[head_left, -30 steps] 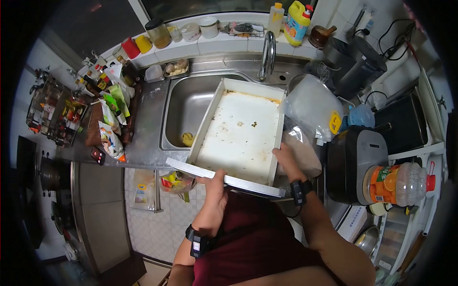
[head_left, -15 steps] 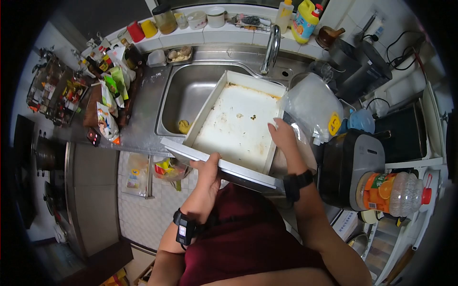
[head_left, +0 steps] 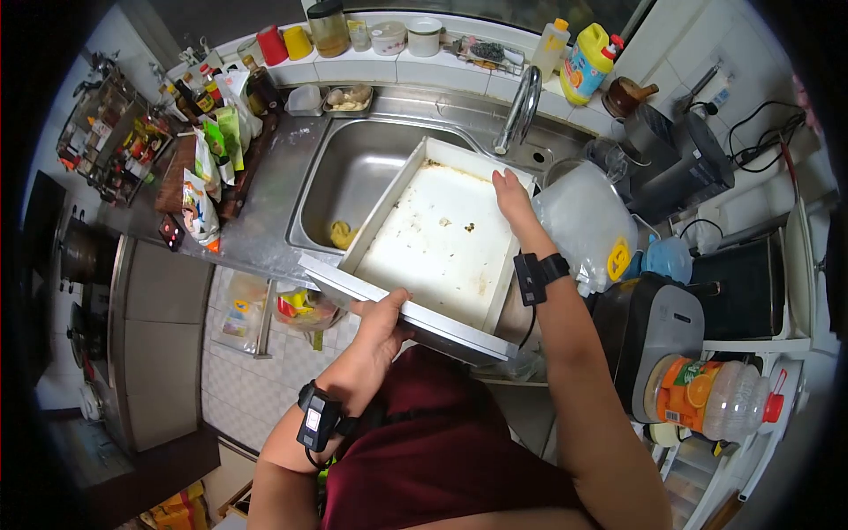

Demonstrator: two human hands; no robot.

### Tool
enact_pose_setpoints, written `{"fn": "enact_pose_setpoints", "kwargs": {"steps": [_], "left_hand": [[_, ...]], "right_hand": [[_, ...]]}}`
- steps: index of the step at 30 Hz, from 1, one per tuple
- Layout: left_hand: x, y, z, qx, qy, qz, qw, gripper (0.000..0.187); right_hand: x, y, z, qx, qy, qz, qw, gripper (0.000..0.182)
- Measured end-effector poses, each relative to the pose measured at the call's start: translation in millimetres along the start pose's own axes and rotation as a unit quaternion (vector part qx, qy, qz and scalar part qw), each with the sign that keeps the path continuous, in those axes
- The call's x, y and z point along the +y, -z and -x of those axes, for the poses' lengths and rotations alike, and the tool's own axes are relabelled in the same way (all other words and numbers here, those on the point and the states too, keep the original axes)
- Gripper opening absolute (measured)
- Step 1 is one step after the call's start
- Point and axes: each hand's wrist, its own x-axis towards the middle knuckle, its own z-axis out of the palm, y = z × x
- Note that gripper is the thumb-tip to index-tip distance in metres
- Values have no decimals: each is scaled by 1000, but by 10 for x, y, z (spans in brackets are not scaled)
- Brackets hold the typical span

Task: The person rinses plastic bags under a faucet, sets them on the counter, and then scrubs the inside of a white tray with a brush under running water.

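A white, stained drawer-like tray (head_left: 415, 256) rests tilted over the right part of the steel sink (head_left: 353, 177). My left hand (head_left: 382, 318) grips the tray's near front edge from below. My right hand (head_left: 512, 199) lies with its fingers stretched along the tray's right wall, up by the far corner, close to the tap (head_left: 521, 110). Small crumbs and brown stains mark the tray's floor.
A yellow object (head_left: 343, 234) lies in the sink bottom. A clear plastic jug (head_left: 583, 221) stands right of the tray, a dark appliance (head_left: 658, 327) and an orange-labelled bottle (head_left: 707, 397) beyond. Snack packets (head_left: 203, 177) and jars crowd the left counter; a detergent bottle (head_left: 587, 62) stands behind.
My right hand has slid up the tray's right wall from the near end to the far corner. The left hand keeps its grip on the front edge.
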Motion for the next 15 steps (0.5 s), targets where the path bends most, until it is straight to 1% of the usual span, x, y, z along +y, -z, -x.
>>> {"fn": "enact_pose_setpoints", "kwargs": {"steps": [3, 6, 8, 10, 13, 15], "left_hand": [[-58, -53, -85, -11, -5, 16, 1000, 63], [-96, -69, -106, -5, -18, 18, 1000, 58], [-69, -104, -68, 11, -24, 13, 1000, 55], [-22, -145, 14, 34, -31, 6, 999, 52], [-4, -178, 67, 39, -4, 11, 999, 49], [-18, -161, 47, 31, -12, 9, 999, 47]], "right_hand": [[204, -124, -296, 26, 37, 10, 999, 58], [458, -134, -561, 10, 68, 1, 998, 63], [464, -31, -654, -4, 31, 27, 999, 63], [367, 76, -625, 9, 13, 59, 998, 64], [394, 140, -789, -6, 2, 115, 993, 66], [459, 123, -918, 9, 55, 140, 989, 67]]}}
